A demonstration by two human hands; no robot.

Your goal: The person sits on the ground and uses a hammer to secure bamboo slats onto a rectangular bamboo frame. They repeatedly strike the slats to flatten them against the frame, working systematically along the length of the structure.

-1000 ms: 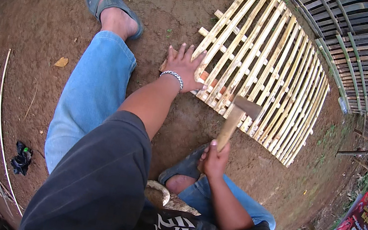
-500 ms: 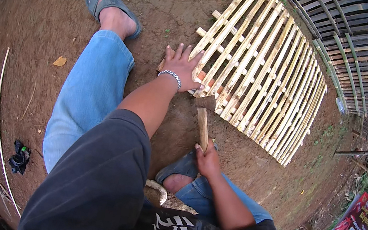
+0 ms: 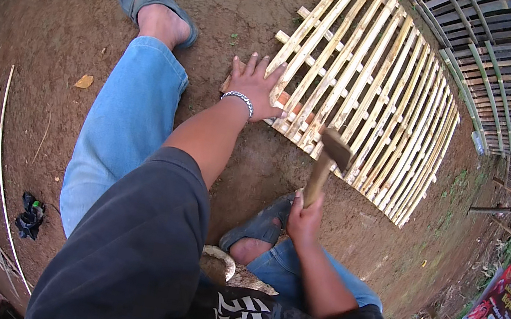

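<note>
So the slatted panel [image 3: 359,96] is lying on the dirt [image 3: 226,13] up and to the right of me, near corner under my left side. Looks mostly together to me: slats run right across it, with crosspieces [image 3: 283,37] poking out past the last one on the left. I can't tell which slats are actually fixed, so if anything's left, my guess is it's near this edge. There's a reddish board [image 3: 284,99] under that corner.

My left arm is reaching forward, left hand [image 3: 256,85] flat with fingers spread, palm down at the corner. Right arm is bent closer in, right hand [image 3: 304,223] wrapped tight around the handle of a hammer-like tool [image 3: 320,172], its head over the near edge; can't tell if it's touching. Chain bracelet [image 3: 239,96] on my left wrist, btw.
</note>
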